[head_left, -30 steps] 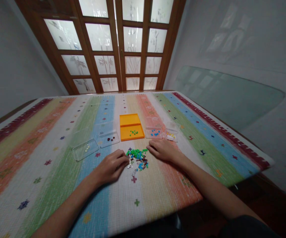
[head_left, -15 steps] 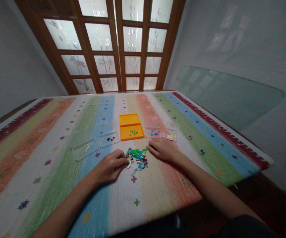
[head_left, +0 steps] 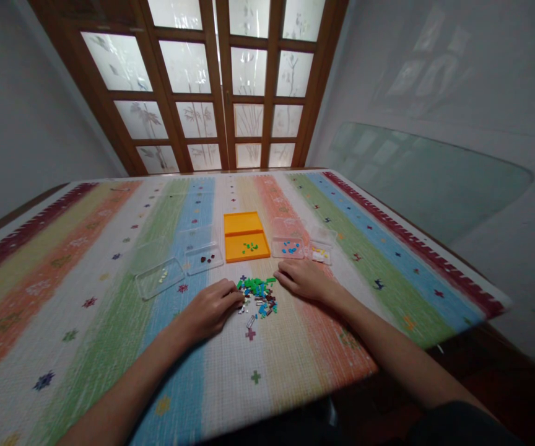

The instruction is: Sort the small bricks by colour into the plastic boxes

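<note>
A mixed pile of small building bricks, green, blue, brown, white and grey, lies on the striped tablecloth. At its left edge is my left hand, thumb and fingers pinched together among the white pieces. Whatever sits between those fingertips is too small to make out. My right hand rests on the cloth just right of the pile, fingers lying loosely and holding nothing visible. Beyond the pile stands an open orange case with several green bricks inside.
Left of the case are a clear box with whitish pieces and another clear box with dark brown pieces. To the right, one clear box holds blue pieces, and a smaller clear box holds yellow ones. The tablecloth covers the table.
My left hand's fingers have shifted slightly at the pile's left edge and look more closed together. My right hand and the boxes stay where they were.
</note>
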`<control>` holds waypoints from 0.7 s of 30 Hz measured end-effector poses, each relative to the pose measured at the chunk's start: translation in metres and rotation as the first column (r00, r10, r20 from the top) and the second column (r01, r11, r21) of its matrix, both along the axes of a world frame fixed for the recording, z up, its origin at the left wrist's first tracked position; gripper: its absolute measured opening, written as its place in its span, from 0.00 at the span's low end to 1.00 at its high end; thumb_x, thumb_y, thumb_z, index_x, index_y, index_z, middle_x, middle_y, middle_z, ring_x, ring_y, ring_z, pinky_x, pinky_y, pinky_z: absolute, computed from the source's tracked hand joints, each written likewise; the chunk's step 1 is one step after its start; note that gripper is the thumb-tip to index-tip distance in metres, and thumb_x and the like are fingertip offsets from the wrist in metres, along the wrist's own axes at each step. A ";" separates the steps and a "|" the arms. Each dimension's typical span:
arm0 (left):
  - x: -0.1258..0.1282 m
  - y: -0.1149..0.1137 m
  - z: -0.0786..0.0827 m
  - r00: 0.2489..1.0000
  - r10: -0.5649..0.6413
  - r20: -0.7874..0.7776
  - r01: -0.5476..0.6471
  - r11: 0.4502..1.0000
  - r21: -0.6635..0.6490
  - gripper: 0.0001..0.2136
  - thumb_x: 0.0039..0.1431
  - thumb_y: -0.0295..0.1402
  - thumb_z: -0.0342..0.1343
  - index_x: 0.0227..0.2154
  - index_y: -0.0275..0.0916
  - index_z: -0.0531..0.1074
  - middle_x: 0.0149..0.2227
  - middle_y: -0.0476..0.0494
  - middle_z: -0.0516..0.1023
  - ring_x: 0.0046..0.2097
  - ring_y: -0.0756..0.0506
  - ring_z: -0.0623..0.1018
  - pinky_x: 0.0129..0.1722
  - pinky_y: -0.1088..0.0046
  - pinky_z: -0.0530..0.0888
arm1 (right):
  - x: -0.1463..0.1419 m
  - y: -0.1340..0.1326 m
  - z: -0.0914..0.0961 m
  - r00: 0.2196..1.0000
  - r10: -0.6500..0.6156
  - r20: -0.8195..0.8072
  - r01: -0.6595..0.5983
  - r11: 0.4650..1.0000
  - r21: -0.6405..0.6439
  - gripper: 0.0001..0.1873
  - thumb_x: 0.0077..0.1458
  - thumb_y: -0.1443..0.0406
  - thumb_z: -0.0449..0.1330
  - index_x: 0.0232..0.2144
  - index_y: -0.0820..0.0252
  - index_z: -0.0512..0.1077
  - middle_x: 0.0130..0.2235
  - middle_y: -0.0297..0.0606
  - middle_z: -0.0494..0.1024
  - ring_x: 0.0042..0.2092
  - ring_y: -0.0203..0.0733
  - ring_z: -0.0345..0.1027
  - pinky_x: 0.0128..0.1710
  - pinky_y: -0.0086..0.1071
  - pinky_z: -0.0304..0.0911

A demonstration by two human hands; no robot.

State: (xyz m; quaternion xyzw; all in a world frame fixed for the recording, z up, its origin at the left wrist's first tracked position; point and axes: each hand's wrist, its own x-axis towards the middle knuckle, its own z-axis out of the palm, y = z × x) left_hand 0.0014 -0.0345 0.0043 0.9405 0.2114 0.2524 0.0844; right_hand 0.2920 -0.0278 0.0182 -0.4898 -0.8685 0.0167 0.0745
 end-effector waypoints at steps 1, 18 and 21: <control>0.001 -0.001 0.001 1.000 0.003 -0.003 -0.003 1.000 0.006 0.10 0.71 0.28 0.46 0.43 0.37 0.73 0.36 0.41 0.74 0.36 0.46 0.72 0.35 0.71 0.72 | 0.000 0.000 0.000 1.000 -0.001 0.001 0.001 1.000 -0.002 0.16 0.69 0.61 0.50 0.31 0.60 0.70 0.33 0.41 0.76 0.33 0.39 0.64 0.32 0.34 0.46; 0.008 -0.001 0.003 1.000 0.011 0.004 -0.011 1.000 0.006 0.09 0.71 0.26 0.45 0.41 0.36 0.71 0.37 0.42 0.73 0.37 0.46 0.71 0.36 0.71 0.71 | 0.000 0.001 0.000 1.000 0.005 0.017 -0.005 1.000 -0.002 0.16 0.69 0.61 0.49 0.32 0.61 0.70 0.35 0.41 0.77 0.33 0.39 0.65 0.33 0.33 0.48; 0.008 -0.001 0.004 0.999 0.019 0.027 -0.018 1.000 -0.023 0.09 0.71 0.26 0.44 0.39 0.37 0.70 0.37 0.42 0.72 0.37 0.46 0.71 0.36 0.71 0.72 | -0.001 0.000 0.001 1.000 -0.002 0.023 0.002 1.000 -0.008 0.16 0.69 0.61 0.49 0.32 0.61 0.71 0.35 0.41 0.77 0.33 0.39 0.65 0.33 0.33 0.48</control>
